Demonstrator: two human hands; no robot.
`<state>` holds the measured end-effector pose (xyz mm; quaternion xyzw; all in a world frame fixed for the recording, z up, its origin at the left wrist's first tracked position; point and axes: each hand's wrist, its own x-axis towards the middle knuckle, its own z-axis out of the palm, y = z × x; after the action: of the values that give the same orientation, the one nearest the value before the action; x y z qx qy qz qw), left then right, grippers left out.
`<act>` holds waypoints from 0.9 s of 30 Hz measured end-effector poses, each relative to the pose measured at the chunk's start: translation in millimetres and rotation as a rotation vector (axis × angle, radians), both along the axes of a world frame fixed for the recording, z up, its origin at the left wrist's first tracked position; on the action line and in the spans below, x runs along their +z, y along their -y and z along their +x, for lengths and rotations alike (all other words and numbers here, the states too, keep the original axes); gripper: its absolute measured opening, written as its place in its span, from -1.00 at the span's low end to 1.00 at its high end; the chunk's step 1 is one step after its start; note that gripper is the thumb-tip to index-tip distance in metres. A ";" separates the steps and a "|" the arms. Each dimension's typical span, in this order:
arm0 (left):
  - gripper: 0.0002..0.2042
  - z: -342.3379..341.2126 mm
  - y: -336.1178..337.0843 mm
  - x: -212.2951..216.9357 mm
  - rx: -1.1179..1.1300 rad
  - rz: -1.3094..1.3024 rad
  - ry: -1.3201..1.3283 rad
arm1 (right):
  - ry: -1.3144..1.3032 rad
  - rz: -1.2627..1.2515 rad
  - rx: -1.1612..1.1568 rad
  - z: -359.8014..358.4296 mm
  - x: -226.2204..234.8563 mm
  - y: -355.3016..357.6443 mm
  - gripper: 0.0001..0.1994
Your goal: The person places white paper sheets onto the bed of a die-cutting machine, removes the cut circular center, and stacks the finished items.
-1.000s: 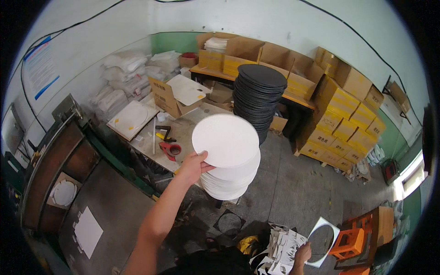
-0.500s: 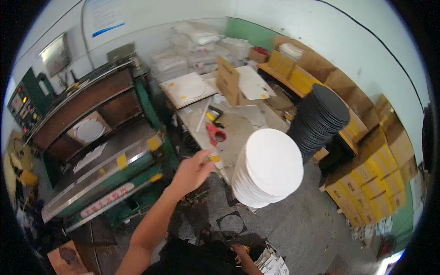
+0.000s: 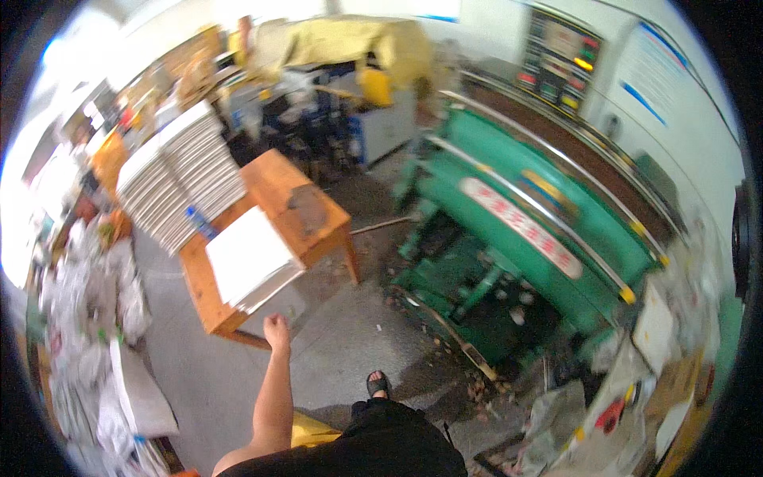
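Observation:
My left hand is closed, its arm reaching up from the lower edge. Whatever its fingers may hold is too small or blurred to make out. It is just in front of the near corner of a wooden table. Closest to it on that table lies a stack of flat white sheets. Behind this rises a much taller stack of white sheets, with a small blue object between the two. My right hand is out of view. Something yellow shows beside my left arm, near my black clothing.
A green machine with metal bars stands at the right, a control panel behind it. Plastic bags pile up along the left. Debris litters the floor by the machine. A yellow cover drapes something at the back.
My view has swung left, from the worktable with round white and black stacks to the wooden table with sheets. My left hand has closed further. My right hand has left the view.

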<state>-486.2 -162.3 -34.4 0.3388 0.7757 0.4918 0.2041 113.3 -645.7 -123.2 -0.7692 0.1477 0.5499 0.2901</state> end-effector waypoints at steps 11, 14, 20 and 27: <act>-0.73 -217.1 25.6 34.6 0.282 0.089 0.269 | 0.387 0.407 0.879 -25.4 -2.6 -280.8 -0.77; -0.84 -215.2 27.5 47.2 0.345 0.158 0.348 | 0.308 0.469 0.770 -51.2 18.7 -305.4 -0.75; -0.67 -192.9 124.3 46.6 0.006 0.027 0.790 | 0.080 0.283 0.780 -50.1 0.6 -263.0 -0.83; -0.54 -198.4 60.7 128.4 0.026 0.382 0.811 | 0.217 0.034 1.045 -76.1 58.2 -277.1 -0.68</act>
<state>-684.6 -222.9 94.0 0.1405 0.5322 0.7219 0.4194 37.3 -368.6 -65.0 -0.7879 -0.2948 0.5406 0.0036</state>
